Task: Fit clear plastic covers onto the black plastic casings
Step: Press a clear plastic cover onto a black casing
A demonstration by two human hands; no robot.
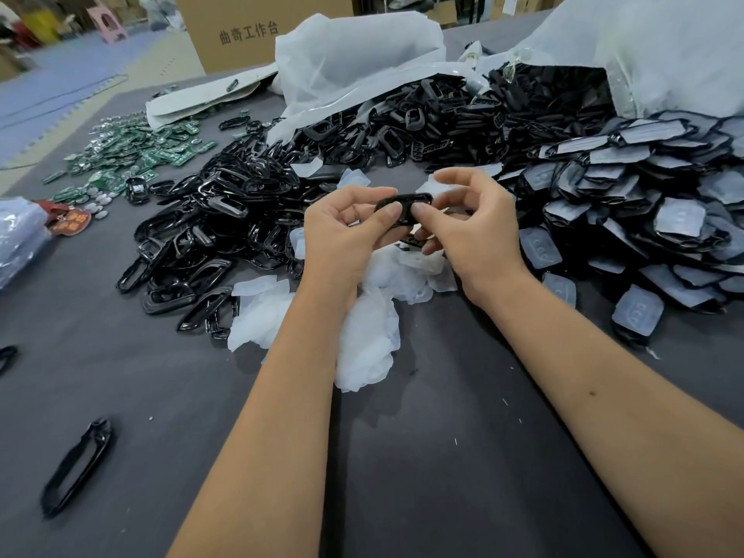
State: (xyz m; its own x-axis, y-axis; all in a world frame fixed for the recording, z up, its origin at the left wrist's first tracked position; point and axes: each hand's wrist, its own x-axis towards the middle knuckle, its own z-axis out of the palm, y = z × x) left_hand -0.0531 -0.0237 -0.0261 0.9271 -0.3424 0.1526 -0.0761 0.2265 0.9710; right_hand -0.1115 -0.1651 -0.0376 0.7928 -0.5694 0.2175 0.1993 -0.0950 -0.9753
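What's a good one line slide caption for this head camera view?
Both hands, left and right, pinch a black casing above loose clear covers, between heaps of parts.

hands: 2, left hand (346,227) and right hand (467,223)
black casing held (404,203): 1, gripped by both hands
loose black frames pile (209,235): too many to count
stray black frame near front left (76,465): 1
casings with clear covers pile (644,219): dozens, no exact count
green circuit boards (137,155): dozens, uncountable
clear covers heap (362,328): overlapping, count unclear
white bags (354,62): 2
cardboard box (241,30): 1
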